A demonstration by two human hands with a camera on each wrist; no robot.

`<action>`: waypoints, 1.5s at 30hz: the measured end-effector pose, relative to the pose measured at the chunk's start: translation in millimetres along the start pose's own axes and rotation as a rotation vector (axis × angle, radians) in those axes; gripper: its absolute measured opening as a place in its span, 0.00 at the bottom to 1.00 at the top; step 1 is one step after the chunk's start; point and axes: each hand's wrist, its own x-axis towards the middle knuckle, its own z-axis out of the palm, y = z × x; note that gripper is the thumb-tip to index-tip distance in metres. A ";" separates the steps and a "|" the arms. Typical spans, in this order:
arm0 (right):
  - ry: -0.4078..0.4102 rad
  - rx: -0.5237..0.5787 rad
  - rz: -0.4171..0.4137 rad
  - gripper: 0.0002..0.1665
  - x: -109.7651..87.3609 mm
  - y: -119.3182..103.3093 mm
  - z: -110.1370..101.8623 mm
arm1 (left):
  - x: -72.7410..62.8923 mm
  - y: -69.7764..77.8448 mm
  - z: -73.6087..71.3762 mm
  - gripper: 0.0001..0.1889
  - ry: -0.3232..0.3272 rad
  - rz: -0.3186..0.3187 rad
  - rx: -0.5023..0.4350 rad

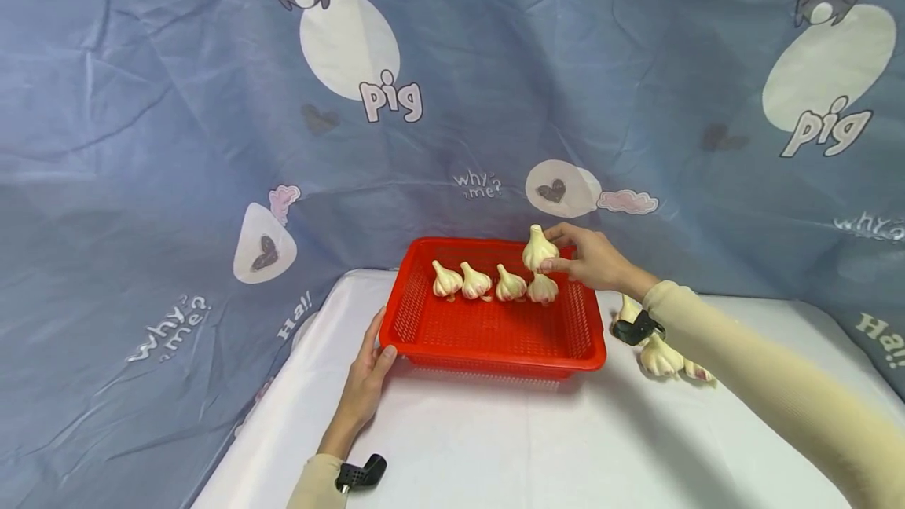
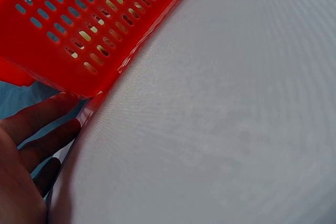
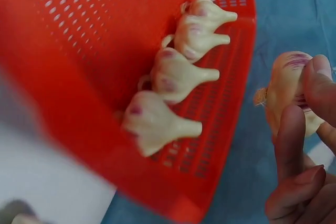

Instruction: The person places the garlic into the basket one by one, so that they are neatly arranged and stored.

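In the head view, your right hand (image 1: pixel 590 259) is pinching a plump, off-white garlic bulb (image 1: pixel 540 250), stem up, over the back right part of a red, rectangular plastic basket (image 1: pixel 488 334). Four similar bulbs (image 1: pixel 510 286) are sitting in a row inside it, and some more garlic (image 1: pixel 661 358) is lying on the smooth white tablecloth (image 1: pixel 467 438), partly hiding behind your cream sleeve (image 1: pixel 763 391). Your left hand (image 1: pixel 366 383) is resting at the basket's front left corner, thumb by the rim. Over in the left wrist view, those left fingers are lying fairly straight and spread, touching the basket below its slotted wall. In the right wrist view, your thumb and fingers are holding the purple-streaked bulb well apart from the row, whose stems are all pointing the same way.
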 end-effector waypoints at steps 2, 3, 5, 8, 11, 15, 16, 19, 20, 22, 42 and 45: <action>-0.007 -0.002 -0.005 0.27 7.2 -1.9 9.1 | -1.0 -0.6 -0.5 0.36 -0.003 -0.006 -0.002; -0.010 -0.005 -0.011 0.27 10.9 -3.0 13.8 | -1.4 -0.9 -0.9 0.36 -0.005 -0.014 -0.008; -0.008 -0.012 -0.020 0.27 18.0 -5.5 23.3 | -1.7 -0.9 -1.3 0.36 -0.004 -0.017 -0.014; -0.006 -0.021 -0.048 0.27 28.9 -9.2 37.1 | -1.2 -1.5 -1.4 0.36 -0.004 -0.014 -0.019; -0.009 -0.033 -0.075 0.28 38.6 -11.9 50.4 | -1.1 -2.1 -1.0 0.36 -0.008 -0.010 -0.022; -0.028 -0.046 -0.098 0.27 49.6 -14.5 67.4 | -1.3 -3.3 -0.9 0.36 -0.014 -0.005 -0.033; -0.034 -0.050 -0.098 0.27 52.1 -15.5 71.3 | -1.1 -3.6 -1.1 0.36 -0.015 -0.002 -0.034; -0.057 -0.075 -0.096 0.27 60.1 -18.8 83.0 | -0.3 -4.7 -2.1 0.36 -0.015 0.004 -0.026; -0.065 -0.089 -0.097 0.28 62.8 -20.4 86.6 | 0.0 -5.1 -2.5 0.36 -0.015 0.004 -0.022; -0.091 -0.109 -0.095 0.28 68.3 -23.9 94.1 | 0.7 -5.7 -3.4 0.36 -0.012 0.006 -0.019; -0.232 -0.172 -0.128 0.31 89.6 -33.6 154.1 | -0.5 -0.7 0.2 0.36 -0.010 -0.007 -0.030; -0.245 -0.186 -0.140 0.30 89.9 -33.0 159.4 | -0.7 -1.4 -0.6 0.36 -0.006 -0.004 -0.030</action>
